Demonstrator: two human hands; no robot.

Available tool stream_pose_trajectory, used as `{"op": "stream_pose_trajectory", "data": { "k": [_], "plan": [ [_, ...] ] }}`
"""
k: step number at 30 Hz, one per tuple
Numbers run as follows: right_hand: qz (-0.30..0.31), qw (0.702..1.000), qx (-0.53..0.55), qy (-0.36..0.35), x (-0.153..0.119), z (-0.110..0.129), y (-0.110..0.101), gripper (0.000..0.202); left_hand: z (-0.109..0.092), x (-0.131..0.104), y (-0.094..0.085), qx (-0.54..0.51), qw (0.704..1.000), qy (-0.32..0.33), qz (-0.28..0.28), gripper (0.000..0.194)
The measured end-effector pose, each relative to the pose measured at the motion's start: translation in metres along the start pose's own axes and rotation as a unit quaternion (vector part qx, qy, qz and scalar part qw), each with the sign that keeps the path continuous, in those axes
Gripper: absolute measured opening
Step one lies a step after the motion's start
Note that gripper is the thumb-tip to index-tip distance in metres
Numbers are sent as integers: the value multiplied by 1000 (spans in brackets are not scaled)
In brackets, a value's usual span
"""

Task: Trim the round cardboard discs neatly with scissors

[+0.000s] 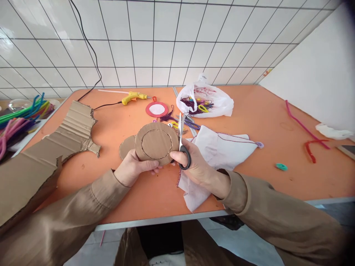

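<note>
Orange table point(277, 122) bears everything. Torn cardboard sheet point(55, 144) lies at left edge. White cloth point(222, 147) under right wrist. Plastic bag point(213, 101) at back, glue gun point(133, 97) left of it. Cardboard disc point(156, 143) held above table centre, left hand point(133, 170) pinching its lower edge. Right hand point(196, 166) fingers through scissors point(182, 142) handles, blades closed, upright beside disc's right rim.

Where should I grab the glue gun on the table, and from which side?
Take the glue gun by its yellow handle, which angles toward the near-left, coming from above on the near side. It lies flat on the table, nozzle pointing right toward the red ring. The cord trails left from the handle, so that side looks less handy.
</note>
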State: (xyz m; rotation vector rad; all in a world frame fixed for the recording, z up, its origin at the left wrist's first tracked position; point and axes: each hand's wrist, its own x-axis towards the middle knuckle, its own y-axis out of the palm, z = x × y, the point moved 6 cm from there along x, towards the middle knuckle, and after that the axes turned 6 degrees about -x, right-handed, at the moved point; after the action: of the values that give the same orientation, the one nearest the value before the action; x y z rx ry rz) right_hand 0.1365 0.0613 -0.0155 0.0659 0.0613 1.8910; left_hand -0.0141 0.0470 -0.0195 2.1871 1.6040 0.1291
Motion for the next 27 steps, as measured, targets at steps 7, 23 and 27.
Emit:
{"op": "stream_pose_trajectory", "data": {
  "k": [7,23,27],
  "plan": [
    [2,1000,-13,-18,0,6,2,12,-2,-1,1,3,1000,9,4,21],
    [14,1000,-12,-23,-2,7,4,11,-3,-2,0,-9,1000,11,-21,14],
    [20,999,-27,-33,-4,9,5,10,-4,-1,-1,-16,1000,5,-9,17]
  ]
}}
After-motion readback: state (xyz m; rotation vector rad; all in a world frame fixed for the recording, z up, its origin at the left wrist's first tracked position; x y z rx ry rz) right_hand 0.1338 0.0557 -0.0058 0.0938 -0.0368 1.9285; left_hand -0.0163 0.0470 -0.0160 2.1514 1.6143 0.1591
